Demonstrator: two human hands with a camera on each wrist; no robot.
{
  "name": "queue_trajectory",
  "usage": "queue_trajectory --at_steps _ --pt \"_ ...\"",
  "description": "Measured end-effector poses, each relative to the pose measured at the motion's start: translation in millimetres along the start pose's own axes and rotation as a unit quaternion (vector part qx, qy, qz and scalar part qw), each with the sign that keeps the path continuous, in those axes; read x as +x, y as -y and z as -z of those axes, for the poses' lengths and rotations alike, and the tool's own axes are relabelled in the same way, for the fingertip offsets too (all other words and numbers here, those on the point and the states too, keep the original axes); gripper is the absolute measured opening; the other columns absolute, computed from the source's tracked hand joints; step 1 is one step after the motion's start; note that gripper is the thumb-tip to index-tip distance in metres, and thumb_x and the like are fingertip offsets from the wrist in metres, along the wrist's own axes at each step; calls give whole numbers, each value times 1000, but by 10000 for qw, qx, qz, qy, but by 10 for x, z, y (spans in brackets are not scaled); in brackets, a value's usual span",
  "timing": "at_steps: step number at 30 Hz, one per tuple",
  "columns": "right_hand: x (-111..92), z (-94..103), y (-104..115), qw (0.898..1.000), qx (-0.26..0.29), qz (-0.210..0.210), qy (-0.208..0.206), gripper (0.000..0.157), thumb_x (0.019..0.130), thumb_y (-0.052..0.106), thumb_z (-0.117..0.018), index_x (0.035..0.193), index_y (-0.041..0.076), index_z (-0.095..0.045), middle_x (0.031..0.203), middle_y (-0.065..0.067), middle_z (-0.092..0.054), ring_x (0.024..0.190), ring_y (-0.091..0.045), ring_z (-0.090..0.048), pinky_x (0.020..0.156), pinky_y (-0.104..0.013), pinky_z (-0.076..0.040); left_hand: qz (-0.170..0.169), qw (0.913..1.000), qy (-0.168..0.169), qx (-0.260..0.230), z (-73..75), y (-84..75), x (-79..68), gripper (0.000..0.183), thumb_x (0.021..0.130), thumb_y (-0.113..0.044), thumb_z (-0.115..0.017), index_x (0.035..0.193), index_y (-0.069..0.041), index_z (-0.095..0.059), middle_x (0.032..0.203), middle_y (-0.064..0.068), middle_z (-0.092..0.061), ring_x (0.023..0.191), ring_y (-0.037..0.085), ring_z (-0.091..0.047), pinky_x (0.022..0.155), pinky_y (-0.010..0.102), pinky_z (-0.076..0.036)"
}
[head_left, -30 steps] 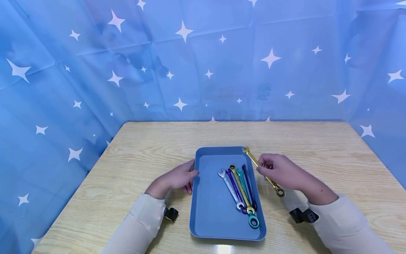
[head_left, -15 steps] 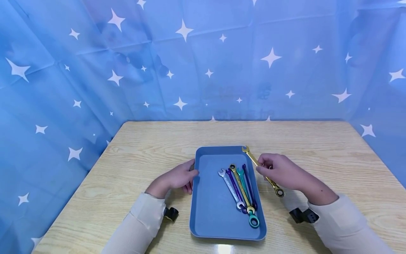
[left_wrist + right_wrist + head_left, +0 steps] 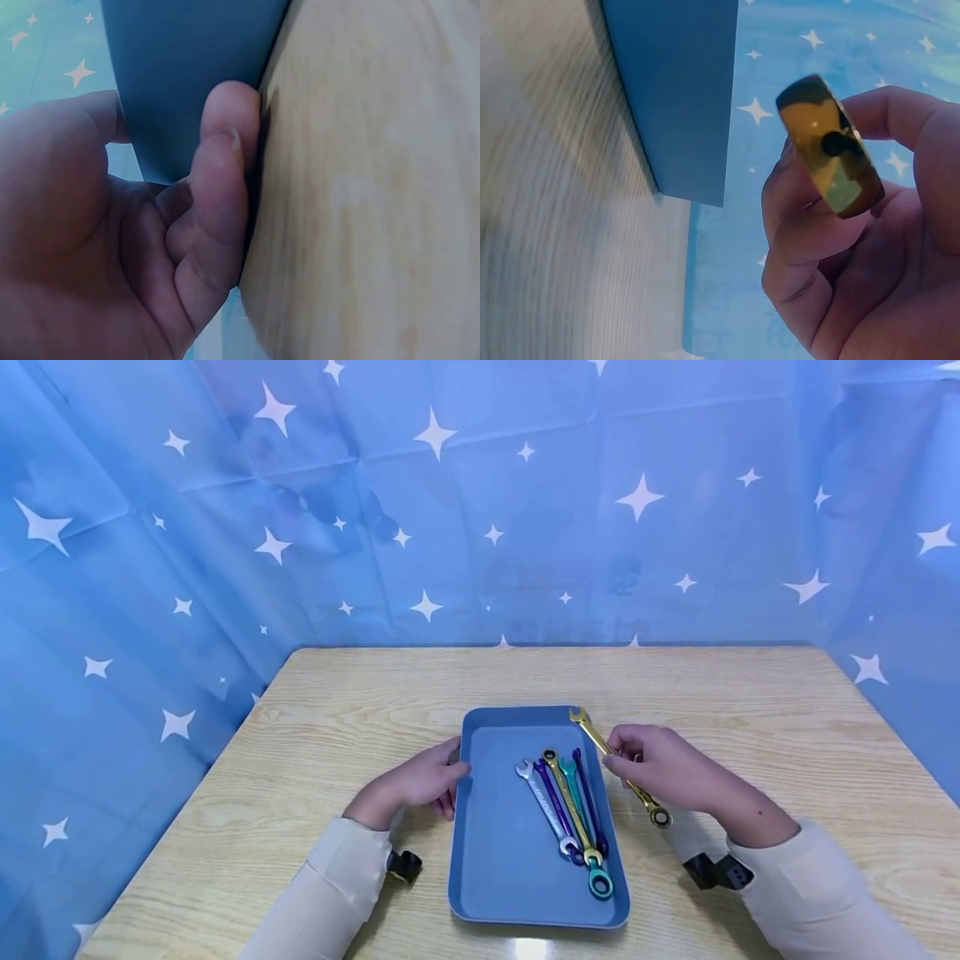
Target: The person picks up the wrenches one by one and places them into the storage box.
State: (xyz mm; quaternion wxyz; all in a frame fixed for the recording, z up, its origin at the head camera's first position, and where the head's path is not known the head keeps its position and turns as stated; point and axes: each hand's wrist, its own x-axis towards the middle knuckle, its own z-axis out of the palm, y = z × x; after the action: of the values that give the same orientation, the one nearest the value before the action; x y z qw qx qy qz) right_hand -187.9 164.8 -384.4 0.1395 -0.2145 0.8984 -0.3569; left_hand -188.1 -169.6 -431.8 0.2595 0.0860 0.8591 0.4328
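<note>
A blue tray (image 3: 491,827) lies on the table. My left hand (image 3: 416,781) grips its left side, thumb over the rim and fingers against the outer wall (image 3: 195,52). In my right hand (image 3: 667,766) is a gold combination wrench (image 3: 595,735), pinched mid-shaft above the tray's right rim; its open end points to the far left. The ratchet ring end (image 3: 829,154) faces the right wrist camera. Inside the tray, along the right, lie a silver wrench (image 3: 542,802), a purple wrench (image 3: 553,797), another gold wrench (image 3: 567,795), a teal wrench (image 3: 574,785) and a dark purple wrench (image 3: 590,799), partly overlapping.
The light wooden table (image 3: 360,693) extends around the tray on all sides. Behind it and at the sides hangs a blue cloth (image 3: 480,527) with white stars. Each wrist bears a small black camera mount (image 3: 405,866).
My right hand has shifted very slightly left with the gold wrench still in its grip. The left hand, the tray and the wrenches inside it stay put.
</note>
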Motion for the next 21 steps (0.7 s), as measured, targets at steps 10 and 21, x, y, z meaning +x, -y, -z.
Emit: queue_trajectory --at_steps 10,21 --pt "-13 -19 4 9998 103 23 159 18 92 26 -53 87 9 -57 65 -7 -59 50 -13 -48 46 -28 -44 7 10000 -2 21 -11 22 3 57 97 -29 -36 148 -18 -14 63 14 -63 53 27 -64 52 39 -55" --pt "-28 -61 60 9995 59 189 238 14 93 22 -53 82 13 -54 62 1 -53 46 -11 -44 45 -26 -41 24 10000 -13 18 -6 27 12 57 97 -31 -36 148 -18 -14 63 14 -63 53 27 -64 52 39 -55"
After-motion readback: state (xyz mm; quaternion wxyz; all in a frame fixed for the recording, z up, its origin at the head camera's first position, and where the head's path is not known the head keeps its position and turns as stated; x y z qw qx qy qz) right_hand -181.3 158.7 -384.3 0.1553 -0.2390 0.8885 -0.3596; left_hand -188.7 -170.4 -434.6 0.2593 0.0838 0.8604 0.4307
